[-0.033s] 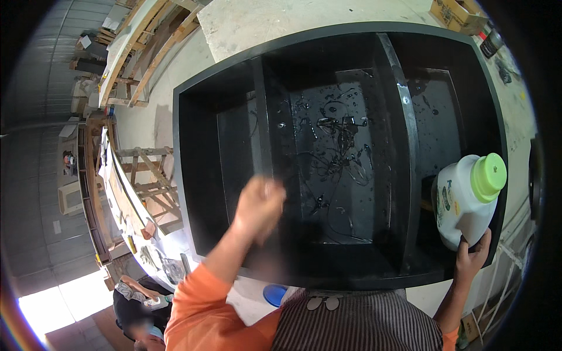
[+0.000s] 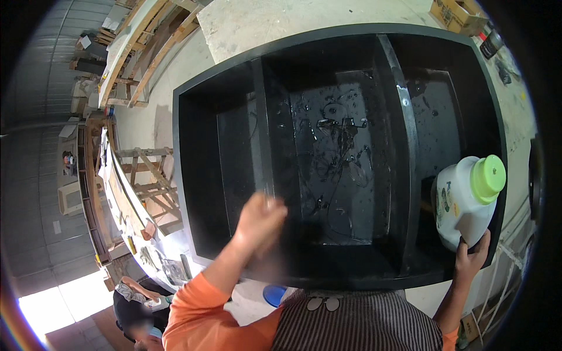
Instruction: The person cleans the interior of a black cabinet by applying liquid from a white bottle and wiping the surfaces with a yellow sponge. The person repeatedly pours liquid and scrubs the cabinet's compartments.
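A black wooden cabinet (image 2: 331,285) with three compartments lies with its open side up in front of me. My left hand (image 2: 261,225) is closed and smeared by motion above the near part of the left divider (image 2: 261,128). What it holds, if anything, I cannot make out. My right hand (image 2: 473,257) grips the lower end of a white plastic jug (image 2: 453,205) with a light green cap (image 2: 488,179). The jug leans over the near right corner of the right compartment. Wet drops and squiggly trails of liquid (image 2: 342,140) lie on the middle compartment's bottom.
Wooden trestles (image 2: 153,181) stand to the left. At the lower left another person (image 2: 137,304) is bent over something. A cardboard box (image 2: 456,16) and a dark bottle (image 2: 492,44) lie beyond the far right corner. A blue round thing (image 2: 274,295) sits below the near edge.
My left hand has shifted slightly nearer to me. The right hand and the jug stay almost where they were.
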Tool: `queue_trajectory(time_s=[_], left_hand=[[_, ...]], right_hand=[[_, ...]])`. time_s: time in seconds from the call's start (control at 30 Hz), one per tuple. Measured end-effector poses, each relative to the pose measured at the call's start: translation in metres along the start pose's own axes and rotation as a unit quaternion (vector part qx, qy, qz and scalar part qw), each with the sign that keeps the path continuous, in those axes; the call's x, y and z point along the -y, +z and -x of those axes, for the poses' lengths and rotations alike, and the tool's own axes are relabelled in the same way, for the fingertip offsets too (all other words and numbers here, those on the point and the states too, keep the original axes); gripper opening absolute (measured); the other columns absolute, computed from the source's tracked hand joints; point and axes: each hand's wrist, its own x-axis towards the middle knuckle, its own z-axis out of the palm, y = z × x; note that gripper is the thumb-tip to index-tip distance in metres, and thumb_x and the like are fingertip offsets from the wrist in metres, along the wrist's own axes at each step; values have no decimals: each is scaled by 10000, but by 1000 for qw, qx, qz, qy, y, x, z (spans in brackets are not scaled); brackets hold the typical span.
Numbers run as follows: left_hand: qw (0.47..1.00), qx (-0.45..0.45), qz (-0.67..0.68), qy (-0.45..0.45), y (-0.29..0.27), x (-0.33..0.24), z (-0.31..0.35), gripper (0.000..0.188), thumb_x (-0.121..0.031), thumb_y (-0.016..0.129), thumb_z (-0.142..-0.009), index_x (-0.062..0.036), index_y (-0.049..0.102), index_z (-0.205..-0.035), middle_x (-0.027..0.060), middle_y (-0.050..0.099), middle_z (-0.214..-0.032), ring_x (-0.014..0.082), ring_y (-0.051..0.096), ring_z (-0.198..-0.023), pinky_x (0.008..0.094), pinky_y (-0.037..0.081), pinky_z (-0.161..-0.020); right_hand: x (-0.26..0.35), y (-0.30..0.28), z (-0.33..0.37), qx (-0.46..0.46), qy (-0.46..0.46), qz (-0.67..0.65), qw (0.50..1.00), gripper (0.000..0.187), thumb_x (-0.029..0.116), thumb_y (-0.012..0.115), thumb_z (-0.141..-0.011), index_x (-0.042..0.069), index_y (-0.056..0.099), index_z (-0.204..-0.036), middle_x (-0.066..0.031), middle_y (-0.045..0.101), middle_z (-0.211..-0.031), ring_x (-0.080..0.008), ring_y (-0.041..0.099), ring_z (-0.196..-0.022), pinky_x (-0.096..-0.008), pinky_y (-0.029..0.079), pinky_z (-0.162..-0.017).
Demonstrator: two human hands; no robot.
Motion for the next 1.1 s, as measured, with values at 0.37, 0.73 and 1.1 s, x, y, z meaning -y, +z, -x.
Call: queue_trajectory(time_s=[0.37, 0.73, 1.1], left_hand=[[984, -61, 15, 168, -7, -97, -219, 222, -158, 704, -856, -35, 523, -819, 56, 597, -710, 137, 570, -600, 310, 479, -526], [984, 161, -15, -70, -24, 16, 3, 320, 54, 650, -810, -48, 504, -1076, -6, 523, -800, 92, 541, -628, 255, 489, -578], [997, 27, 58, 36, -25, 9, -12, 250, -49, 568, -958, -42, 431, -1166, 11, 541, -840, 74, 501, -636, 223, 430, -568]], right_hand=[[-1, 1, 5, -34, 12, -11, 999, 394, -36, 542, -870, -14, 505, -1262, -80, 581, -1133, -167, 567, -1068, -288, 409, -965], [-5, -2, 0, 10, 2, -43, 999, 440, -68, 542, -860, -18, 490, -1294, -85, 578, -1154, -172, 570, -1092, -284, 412, -980], [-5, -2, -1, 2, -25, 3, 1000, 375, -56, 536, -865, -28, 501, -1237, -87, 569, -1116, -174, 560, -1053, -277, 410, -956]])
